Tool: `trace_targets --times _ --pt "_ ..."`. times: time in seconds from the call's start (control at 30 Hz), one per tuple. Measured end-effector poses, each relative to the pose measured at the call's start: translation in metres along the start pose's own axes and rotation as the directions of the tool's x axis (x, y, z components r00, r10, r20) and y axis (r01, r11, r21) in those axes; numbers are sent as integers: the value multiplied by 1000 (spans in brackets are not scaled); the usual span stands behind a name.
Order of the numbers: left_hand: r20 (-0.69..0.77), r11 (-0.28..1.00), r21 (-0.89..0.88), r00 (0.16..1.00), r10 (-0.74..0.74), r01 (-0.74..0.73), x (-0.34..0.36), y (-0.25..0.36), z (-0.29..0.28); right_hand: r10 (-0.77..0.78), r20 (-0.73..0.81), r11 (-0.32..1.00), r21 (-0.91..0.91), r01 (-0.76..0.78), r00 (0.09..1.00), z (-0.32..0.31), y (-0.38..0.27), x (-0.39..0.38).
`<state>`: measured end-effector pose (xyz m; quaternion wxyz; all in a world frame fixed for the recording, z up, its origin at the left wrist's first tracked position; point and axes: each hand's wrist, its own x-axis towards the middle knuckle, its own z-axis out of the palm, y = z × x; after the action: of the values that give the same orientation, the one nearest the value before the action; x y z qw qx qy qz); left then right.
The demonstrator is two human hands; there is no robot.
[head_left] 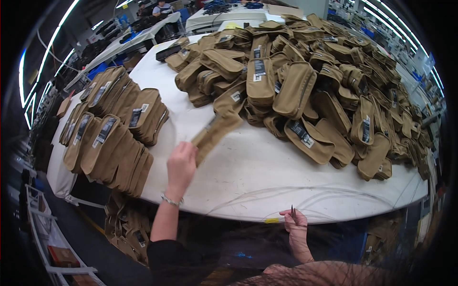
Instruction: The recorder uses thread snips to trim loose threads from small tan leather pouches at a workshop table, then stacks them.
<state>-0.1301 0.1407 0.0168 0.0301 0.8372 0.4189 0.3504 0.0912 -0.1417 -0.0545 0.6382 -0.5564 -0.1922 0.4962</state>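
Observation:
My left hand [182,159], with a bracelet at the wrist, is closed on the near end of a tan fabric pouch [217,129]. The pouch slants over the white table, smeared by motion. Near the table's front edge, my right hand [297,229] is closed around a small pair of pointed thread snips [293,213], tips upward. A big heap of similar tan pouches [295,90], many with zippers and dark labels, lies beyond both hands. Left of my left hand, more pouches [114,152] stand in neat rows.
The white table [229,176] has a yellow tape piece [271,220] on its front edge. Below the table at left are more tan pouches [131,236]. A metal rack [45,229] stands at far left. People [162,8] and other worktables [136,40] show in the background.

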Motion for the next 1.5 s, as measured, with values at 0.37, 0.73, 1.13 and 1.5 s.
trace_targets --times 0.37,0.73,1.13,1.5 --pt "-99 544 839 989 109 24 141 -184 -45 15 35 1000 -24 -14 999 11 12 6" --pt "-21 397 914 988 -155 82 130 -155 -10 10 12 1000 -5 -10 1000 -7 24 10" --pt "212 729 -56 705 677 -682 102 86 119 -387 5 770 -547 327 922 -17 16 -2" --pt "65 764 60 766 639 -642 120 199 191 -437 -252 794 -559 239 863 -58 37 -36"
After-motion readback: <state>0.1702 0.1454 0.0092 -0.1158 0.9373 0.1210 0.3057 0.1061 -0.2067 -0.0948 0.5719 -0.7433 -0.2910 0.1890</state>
